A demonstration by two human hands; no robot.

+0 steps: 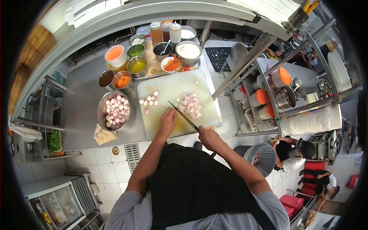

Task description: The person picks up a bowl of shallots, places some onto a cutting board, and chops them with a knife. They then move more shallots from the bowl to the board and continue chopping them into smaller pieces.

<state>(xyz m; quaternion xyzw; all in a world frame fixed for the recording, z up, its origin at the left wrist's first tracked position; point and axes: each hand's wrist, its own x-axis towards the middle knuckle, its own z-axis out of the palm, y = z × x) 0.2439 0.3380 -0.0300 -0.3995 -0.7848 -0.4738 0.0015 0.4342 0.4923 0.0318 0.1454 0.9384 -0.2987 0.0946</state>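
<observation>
Grip: right hand wrapped round the chef's knife handle, blade angling forward-left. Left hand presses the cutting board beside it; whatever it pins is hidden. Cut shallots just beyond. Best: fingertips tucked, knuckles guiding blade.

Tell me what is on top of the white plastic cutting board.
A few whole peeled pink shallots, a pile of cut shallot pieces and the long steel knife in the right hand. The left hand covers whatever lies under it.

Rear of grey steel tabletop: three plastic squeeze bottles, round steel bowl of white food. Crumpled tan cloth lies at near edge. Stacked white plates at right.
</observation>
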